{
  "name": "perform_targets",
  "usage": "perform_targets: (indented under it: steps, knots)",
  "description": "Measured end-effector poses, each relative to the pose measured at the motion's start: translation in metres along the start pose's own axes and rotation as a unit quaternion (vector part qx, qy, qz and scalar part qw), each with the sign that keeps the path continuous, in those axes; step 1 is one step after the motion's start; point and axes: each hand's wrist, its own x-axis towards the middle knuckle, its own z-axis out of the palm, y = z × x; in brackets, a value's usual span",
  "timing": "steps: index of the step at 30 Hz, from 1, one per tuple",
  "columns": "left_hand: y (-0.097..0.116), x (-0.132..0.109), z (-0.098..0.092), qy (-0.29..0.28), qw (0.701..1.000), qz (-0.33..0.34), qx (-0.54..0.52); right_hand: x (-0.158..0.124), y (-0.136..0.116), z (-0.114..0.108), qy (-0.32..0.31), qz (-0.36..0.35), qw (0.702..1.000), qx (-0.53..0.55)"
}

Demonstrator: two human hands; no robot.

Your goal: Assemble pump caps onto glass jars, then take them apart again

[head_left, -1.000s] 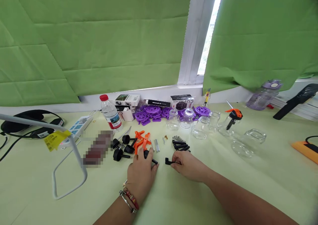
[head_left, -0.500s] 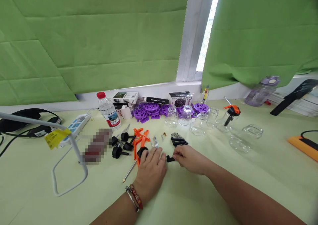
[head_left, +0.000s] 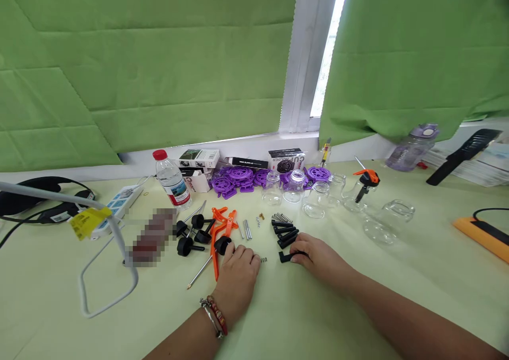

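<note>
My left hand (head_left: 238,272) rests on the table with its fingers curled down beside a black round-headed knob (head_left: 222,245). A small coil spring (head_left: 263,260) pokes out at its right side, by the fingertips; the grip itself is partly hidden. My right hand (head_left: 320,256) pinches a black hooked plastic piece (head_left: 285,257) between thumb and fingers. The hooked end points left, apart from the spring. Just beyond that hand lie several similar black plastic pieces (head_left: 287,237) and a group of springs (head_left: 281,218).
Orange clips (head_left: 218,227), several black knobs (head_left: 185,246) and metal pins (head_left: 247,229) lie to the left. Behind stand glass jars (head_left: 316,203), purple discs (head_left: 240,177) and a water bottle (head_left: 172,182). A white metal stand (head_left: 135,280) is at left, an orange case (head_left: 483,235) at right.
My right hand has drawn the black hooked piece right, away from my left hand. My left hand has shifted slightly left and nearer, and the spring beside it now shows.
</note>
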Motion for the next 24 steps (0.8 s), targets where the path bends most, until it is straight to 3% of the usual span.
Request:
perform_targets:
  steps: [5, 11, 16, 21, 24]
  knots:
    - [0.000, 0.001, -0.001, -0.005, 1.000, -0.020, 0.003, -0.001, 0.007, 0.004, 0.023, -0.051, 0.998, -0.009]
    - [-0.002, 0.001, 0.001, 0.005, 1.000, -0.026, -0.002, 0.006, 0.014, 0.005, 0.052, -0.046, 0.997, -0.041]
    - [-0.002, 0.001, 0.002, 0.027, 0.999, -0.022, -0.005, 0.002, 0.007, 0.008, 0.102, -0.065, 0.993, 0.004]
    - [0.000, 0.000, 0.004, 0.046, 0.999, -0.002, -0.013, 0.000, -0.023, 0.023, 0.027, -0.074, 0.991, 0.108]
    - [-0.001, 0.000, 0.007, 0.060, 0.998, 0.008, -0.013, 0.004, -0.037, 0.032, -0.001, -0.070, 0.991, 0.110]
